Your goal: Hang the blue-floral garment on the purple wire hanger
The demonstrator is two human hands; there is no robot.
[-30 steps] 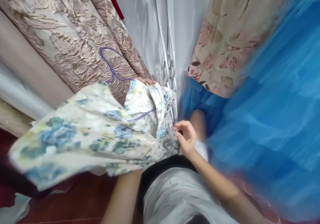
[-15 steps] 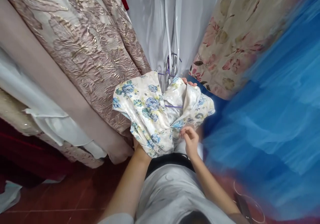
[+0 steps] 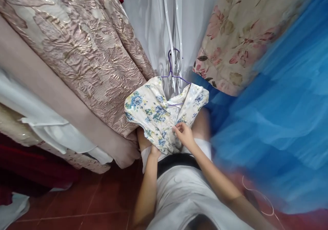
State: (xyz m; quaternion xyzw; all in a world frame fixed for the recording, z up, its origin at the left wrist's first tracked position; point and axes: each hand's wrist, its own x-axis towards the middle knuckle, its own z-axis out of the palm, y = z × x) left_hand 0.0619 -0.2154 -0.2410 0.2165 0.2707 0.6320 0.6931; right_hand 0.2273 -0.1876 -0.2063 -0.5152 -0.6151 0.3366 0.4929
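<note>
A cream top with blue flowers (image 3: 156, 112) hangs on a purple hanger (image 3: 170, 64), over my lap. Its crossed neckline lies open around the hanger's lower bar. With thumb and fingertips pinched together, my right hand (image 3: 185, 135) grips the front of the top where the neckline panels meet. At the lower left edge is my left hand (image 3: 154, 152), its fingers hidden beneath the cloth. I cannot tell whether they are closed.
Pink and gold brocade cloth (image 3: 89, 52) hangs to the left, and white cloth with ribbons (image 3: 143, 21) ahead. Right of that are a floral cloth (image 3: 230, 49) and blue tulle (image 3: 261, 131). A thin pale cord (image 3: 266, 202) lies on the red tiled floor (image 3: 102, 202).
The right front panel, folded open before, now lies flat across the hanger. Fingers at its shoulder are gone from there. My right hand moved left onto the front; my left arm drew back.
</note>
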